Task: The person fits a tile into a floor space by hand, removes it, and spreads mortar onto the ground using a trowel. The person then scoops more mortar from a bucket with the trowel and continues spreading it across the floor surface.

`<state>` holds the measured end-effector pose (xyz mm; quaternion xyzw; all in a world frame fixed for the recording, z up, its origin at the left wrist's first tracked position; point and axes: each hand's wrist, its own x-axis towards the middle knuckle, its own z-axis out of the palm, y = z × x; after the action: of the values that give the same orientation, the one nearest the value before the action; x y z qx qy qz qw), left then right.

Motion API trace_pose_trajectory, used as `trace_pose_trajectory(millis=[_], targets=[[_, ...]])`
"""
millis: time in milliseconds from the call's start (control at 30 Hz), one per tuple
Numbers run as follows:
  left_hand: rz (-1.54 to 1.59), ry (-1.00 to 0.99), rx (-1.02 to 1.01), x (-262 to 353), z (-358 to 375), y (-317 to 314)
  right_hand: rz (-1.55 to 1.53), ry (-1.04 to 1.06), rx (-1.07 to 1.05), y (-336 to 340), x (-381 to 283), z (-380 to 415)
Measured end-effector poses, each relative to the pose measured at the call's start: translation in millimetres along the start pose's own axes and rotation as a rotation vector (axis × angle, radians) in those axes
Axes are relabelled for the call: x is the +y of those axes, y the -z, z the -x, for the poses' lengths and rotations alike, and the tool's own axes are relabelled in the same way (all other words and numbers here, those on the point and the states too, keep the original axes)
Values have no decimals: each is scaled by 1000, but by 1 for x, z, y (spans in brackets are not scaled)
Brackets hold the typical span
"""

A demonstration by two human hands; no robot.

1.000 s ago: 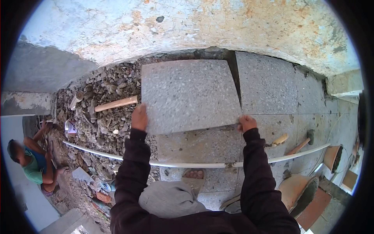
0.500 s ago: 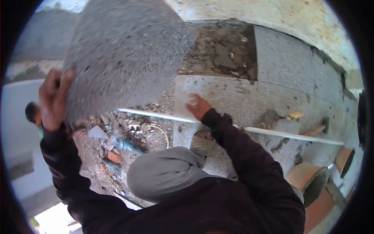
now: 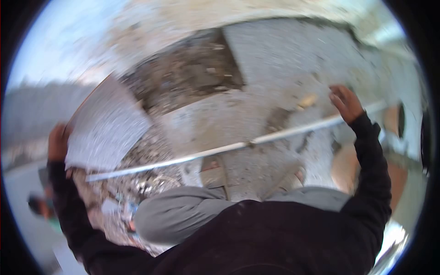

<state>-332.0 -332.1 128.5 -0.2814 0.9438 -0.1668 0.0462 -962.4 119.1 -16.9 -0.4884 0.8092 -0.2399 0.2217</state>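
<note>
Step in hand, as judged: one-handed support of a flat, four-sided grey slab of stone-like material, left of an exposed bed of dark brown soil. The left hand grasps the slab at its left edge; the slab extends rightward from the grip – tilted, its face visible. Blur prevents telling whether its lower edge bears on the loose grey-brown rubble. The right hand is released, fingers loosely curled, well apart from the slab and near a long, slender white bar. Any next move appears to call for secure left-hand hold – two-handed control would require right-hand contact.
</note>
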Motion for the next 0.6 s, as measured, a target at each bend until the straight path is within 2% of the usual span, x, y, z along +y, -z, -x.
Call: trace_pose_trajectory(millis=[33,67,100,167,200,233,267,300,333,367,433,500,533,567,600], targets=[[111,218,-231,14,-7,3,23,-13,54,10,11,12],[37,-27,141,-21,18,-40,72,-43,70,16,31,24],[59,-9,179,-32,27,-52,113,-56,74,15,49,36],[139,371,-262,23,6,-6,200,-206,20,8,70,48],[139,372,-263,25,6,-11,256,-288,-59,-1,78,44],[170,373,-184,22,12,-18,251,-274,-72,-12,81,37],[186,391,-102,18,31,-21,477,-225,-101,-27,79,30],[198,329,11,5,50,-37,700,-158,-118,-48,78,20],[328,470,-40,27,46,-23,775,-60,-77,-74,90,7],[300,459,14,33,51,-26,766,-6,-70,-99,98,-5],[218,404,88,44,52,-31,870,395,55,-136,109,-25],[231,367,117,69,41,-23,930,266,-280,-157,106,-38],[209,392,150,89,34,-15,944,121,-460,-156,92,-46],[134,412,197,90,38,-22,959,160,-456,-154,91,-50],[181,458,223,99,35,-18,921,250,-312,-151,100,-49]])
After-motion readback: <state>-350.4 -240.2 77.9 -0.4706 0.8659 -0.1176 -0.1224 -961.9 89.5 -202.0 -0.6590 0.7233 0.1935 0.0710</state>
